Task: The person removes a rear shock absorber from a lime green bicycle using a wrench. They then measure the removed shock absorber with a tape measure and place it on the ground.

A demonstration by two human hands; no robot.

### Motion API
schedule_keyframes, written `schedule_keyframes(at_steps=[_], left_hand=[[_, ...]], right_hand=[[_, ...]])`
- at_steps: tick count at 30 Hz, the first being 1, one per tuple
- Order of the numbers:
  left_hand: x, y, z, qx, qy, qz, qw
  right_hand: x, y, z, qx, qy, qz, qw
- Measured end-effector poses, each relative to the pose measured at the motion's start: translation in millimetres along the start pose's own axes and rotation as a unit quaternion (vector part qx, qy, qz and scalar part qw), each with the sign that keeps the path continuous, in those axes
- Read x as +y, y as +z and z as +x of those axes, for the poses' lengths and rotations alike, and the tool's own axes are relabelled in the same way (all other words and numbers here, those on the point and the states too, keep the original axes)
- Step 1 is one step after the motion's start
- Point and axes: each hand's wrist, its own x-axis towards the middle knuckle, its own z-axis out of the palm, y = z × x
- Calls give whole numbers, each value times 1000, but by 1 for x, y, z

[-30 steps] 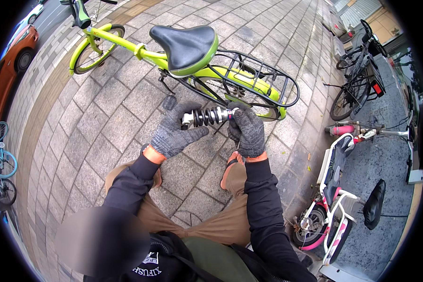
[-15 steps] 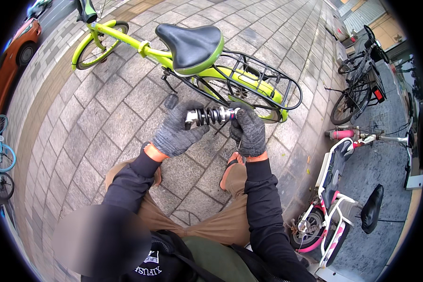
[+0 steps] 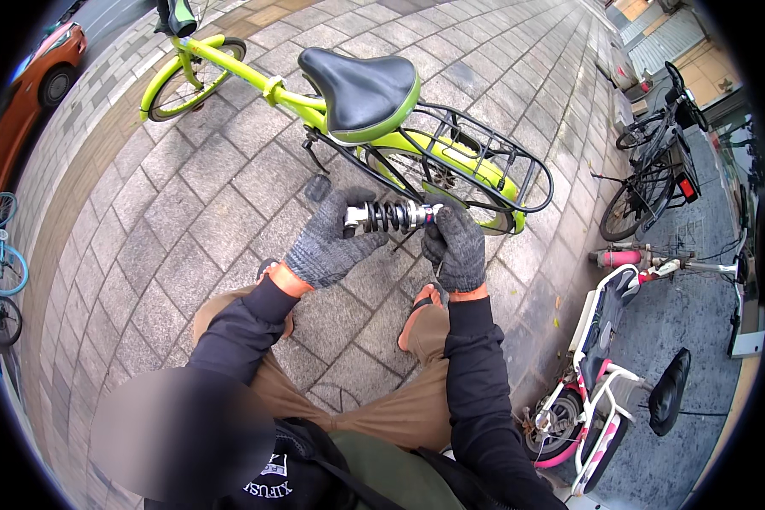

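1. Shock (image 3: 391,216) is on the near side of the bike (image 3: 361,93); left hand (image 3: 327,242) cradling its left end, right hand (image 3: 459,246) pinching the right.
2. Probably heavyish, stiff, kinda slick; I'd hold the ends.

On my left I saw an orange car (image 3: 24,115) and a blue bicycle (image 3: 0,246); on my right, a black bicycle (image 3: 652,166) and white-and-pink scooter (image 3: 593,319).

White lettering (image 3: 269,489) stands on the dark jacket (image 3: 483,382).
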Motion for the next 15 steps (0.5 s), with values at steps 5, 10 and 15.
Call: schedule_keyframes(at_steps=[5,10,15], left_hand=[[-6,0,0,16,14,-28,999],[-2,-1,0,7,-8,-64,998],[0,-1,0,0,9,-70,998]], right_hand=[[-5,2,-2,4,-3,-2,1000],[-5,1,-4,12,-20,-35,999],[-1,-3,-4,19,-28,-33,999]])
